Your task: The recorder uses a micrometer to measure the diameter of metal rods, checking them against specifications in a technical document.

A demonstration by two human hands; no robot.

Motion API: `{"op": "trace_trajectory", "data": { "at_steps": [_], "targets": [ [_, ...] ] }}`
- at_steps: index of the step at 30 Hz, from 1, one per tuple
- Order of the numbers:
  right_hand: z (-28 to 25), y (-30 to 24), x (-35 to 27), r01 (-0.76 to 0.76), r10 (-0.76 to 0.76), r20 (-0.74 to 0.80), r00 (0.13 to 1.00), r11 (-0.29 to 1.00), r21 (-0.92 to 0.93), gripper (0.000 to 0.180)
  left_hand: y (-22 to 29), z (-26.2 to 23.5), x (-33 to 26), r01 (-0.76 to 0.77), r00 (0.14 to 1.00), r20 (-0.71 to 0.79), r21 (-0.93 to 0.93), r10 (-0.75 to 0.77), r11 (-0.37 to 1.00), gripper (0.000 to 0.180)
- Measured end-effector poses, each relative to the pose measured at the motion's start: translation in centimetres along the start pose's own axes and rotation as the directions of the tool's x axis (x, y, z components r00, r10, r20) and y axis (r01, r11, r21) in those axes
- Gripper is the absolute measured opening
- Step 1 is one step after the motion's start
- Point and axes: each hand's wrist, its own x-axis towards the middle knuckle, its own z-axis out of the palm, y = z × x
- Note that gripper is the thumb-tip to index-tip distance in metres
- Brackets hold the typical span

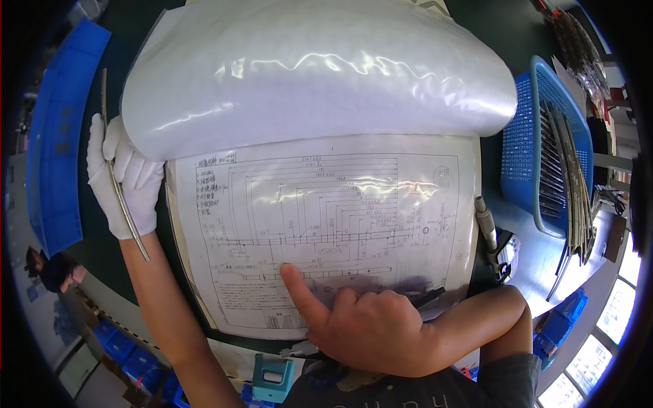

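My left hand (130, 178), in a white glove, is closed around a thin metal rod (127, 212), which slants upright beside the sleeved drawing sheet's left edge. My right hand (371, 325) is bare and rests low over the technical drawing (326, 183). Its index finger is stretched out, with the tip on the lower part of the drawing, while the other fingers curl under. From behind this hand a black pen-like end (430, 298) sticks out; whether the hand grips it is hidden. Glossy white sleeved pages (313, 75) are folded back above the drawing.
To the right stands a blue mesh basket (534, 75) of long metal rods (575, 183). A micrometer (488, 224) lies by the drawing's right edge. A blue bin (61, 136) stands at the left. Near my body are a teal device (273, 377) and a grey cylindrical part (299, 350).
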Motion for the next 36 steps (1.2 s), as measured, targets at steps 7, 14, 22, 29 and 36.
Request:
{"op": "trace_trajectory", "data": {
  "at_steps": [7, 14, 22, 29, 36],
  "targets": [
    [0.1, 0.0, 0.1, 0.032, -0.032, -0.009, 0.999, 0.999, -0.009, 0.055, 0.1, 0.0, -0.3, -0.002, 1.000, -0.006, -0.009, 0.002, 1.000, 0.042],
    [-0.1, 0.1, 0.2, 0.033, -0.033, 0.008, 0.999, 0.999, 0.005, 0.055, -0.1, 0.2, -0.4, -0.022, 0.999, -0.034, 0.017, 0.023, 1.000, 0.041],
    [-0.4, 0.2, 0.0, 0.040, -0.040, 0.026, 0.999, 0.999, -0.008, 0.055, -0.2, 0.1, -0.1, -0.004, 1.000, 0.030, 0.009, 0.004, 1.000, 0.041],
    [0.0, 0.0, 0.2, 0.073, -0.073, 0.001, 0.997, 0.996, -0.051, 0.057, -0.3, 0.5, -0.3, -0.047, 0.999, -0.027, 0.009, 0.047, 0.999, 0.043],
    [-0.8, -0.4, 0.4, 0.025, -0.020, 0.100, 0.995, 0.998, -0.052, 0.078, -0.6, 0.0, 0.0, -0.108, 0.992, -0.053, 0.084, 0.113, 0.991, 0.042]
  ]
}}
